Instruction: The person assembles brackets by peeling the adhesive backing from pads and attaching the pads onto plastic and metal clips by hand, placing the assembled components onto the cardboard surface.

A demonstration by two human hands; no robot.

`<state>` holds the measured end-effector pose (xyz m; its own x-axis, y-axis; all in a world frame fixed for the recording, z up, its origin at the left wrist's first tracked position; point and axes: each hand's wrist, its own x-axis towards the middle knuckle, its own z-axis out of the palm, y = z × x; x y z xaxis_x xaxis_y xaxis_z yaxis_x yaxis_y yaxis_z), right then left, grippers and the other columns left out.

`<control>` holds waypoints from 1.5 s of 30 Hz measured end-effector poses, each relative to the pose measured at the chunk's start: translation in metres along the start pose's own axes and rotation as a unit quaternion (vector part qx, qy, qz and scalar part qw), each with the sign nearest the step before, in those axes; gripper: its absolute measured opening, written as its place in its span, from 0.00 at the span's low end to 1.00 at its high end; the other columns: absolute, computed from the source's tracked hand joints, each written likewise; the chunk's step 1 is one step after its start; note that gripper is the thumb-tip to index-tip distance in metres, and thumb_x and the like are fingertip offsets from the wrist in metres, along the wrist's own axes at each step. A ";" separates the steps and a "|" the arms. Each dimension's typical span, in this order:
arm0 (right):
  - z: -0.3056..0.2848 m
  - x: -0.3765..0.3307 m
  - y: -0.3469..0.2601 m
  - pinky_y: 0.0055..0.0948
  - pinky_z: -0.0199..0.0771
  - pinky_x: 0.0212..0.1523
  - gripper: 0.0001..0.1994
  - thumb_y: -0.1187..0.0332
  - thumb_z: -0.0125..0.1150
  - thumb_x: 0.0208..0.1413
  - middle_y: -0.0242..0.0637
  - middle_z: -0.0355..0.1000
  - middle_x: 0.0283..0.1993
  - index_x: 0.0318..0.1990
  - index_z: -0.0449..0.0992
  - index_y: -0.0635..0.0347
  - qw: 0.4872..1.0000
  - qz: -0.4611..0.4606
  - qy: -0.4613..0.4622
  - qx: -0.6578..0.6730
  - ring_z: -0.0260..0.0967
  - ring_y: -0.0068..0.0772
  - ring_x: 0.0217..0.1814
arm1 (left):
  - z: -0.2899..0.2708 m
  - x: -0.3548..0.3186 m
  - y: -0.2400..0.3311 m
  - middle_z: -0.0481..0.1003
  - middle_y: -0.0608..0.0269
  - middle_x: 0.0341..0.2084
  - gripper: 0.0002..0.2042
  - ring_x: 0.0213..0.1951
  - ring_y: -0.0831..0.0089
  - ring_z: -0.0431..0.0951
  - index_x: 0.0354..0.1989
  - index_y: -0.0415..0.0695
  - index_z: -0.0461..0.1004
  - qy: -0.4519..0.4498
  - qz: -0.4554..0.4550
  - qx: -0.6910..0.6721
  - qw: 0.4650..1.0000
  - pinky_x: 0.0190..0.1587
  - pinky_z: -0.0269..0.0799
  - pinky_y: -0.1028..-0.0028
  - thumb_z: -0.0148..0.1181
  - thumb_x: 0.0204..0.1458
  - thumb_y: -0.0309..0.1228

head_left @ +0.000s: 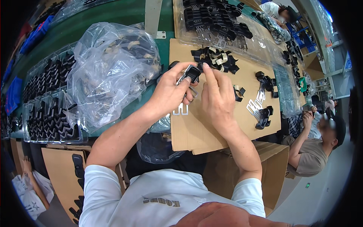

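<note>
My left hand point(169, 92) is closed round a black plastic part point(193, 73) fitted with a flat silver metal bracket, held above the cardboard sheet. Beside it, my right hand point(219, 96) has its fingers drawn together at the part's right side. A small dark piece point(201, 66) shows at those fingertips; its kind is too small to make out. Just beyond the hands lies a heap of curved black pieces point(232, 66), with some cream-coloured strips point(220, 59) among them. Slotted metal plates point(181, 109) show under my left hand.
The cardboard sheet point(196, 132) carries more black parts with metal forks point(264, 117) at right. A clear plastic bag point(113, 72) and trays of black parts point(51, 117) stand left. Clear trays point(215, 22) of parts lie at the back. A co-worker point(315, 145) sits at right.
</note>
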<state>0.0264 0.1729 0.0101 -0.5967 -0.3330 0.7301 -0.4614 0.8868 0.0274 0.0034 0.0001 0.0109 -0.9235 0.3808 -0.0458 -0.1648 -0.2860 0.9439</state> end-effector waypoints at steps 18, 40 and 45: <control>0.003 0.025 -0.006 0.35 0.75 0.38 0.10 0.75 0.66 0.53 0.39 0.75 0.37 0.44 0.77 0.62 0.979 0.137 -0.067 0.137 0.73 0.40 0.36 | 0.000 -0.002 -0.005 0.76 0.59 0.34 0.22 0.24 0.78 0.74 0.64 0.42 0.68 -0.011 0.070 0.121 0.990 0.25 0.73 0.77 0.48 0.62 0.14; -0.015 0.020 -0.003 0.27 0.73 0.34 0.09 0.75 0.64 0.57 0.40 0.78 0.35 0.44 0.80 0.69 0.881 0.308 -0.088 0.349 0.73 0.30 0.32 | 0.003 -0.002 0.006 0.78 0.57 0.35 0.27 0.25 0.79 0.75 0.66 0.41 0.67 -0.007 -0.010 0.009 1.000 0.25 0.71 0.80 0.45 0.55 0.15; -0.021 0.016 0.002 0.23 0.74 0.36 0.10 0.74 0.63 0.61 0.38 0.80 0.37 0.47 0.81 0.68 0.848 0.352 -0.126 0.376 0.73 0.25 0.35 | 0.002 0.000 0.001 0.79 0.57 0.33 0.29 0.24 0.78 0.75 0.68 0.41 0.65 -0.021 -0.016 -0.006 1.000 0.26 0.71 0.79 0.45 0.54 0.16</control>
<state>0.0301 0.1762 0.0362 -0.9756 0.0516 0.2132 -0.1644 0.4717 -0.8663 0.0042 0.0014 0.0129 -0.9024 0.4266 -0.0614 -0.1980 -0.2838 0.9382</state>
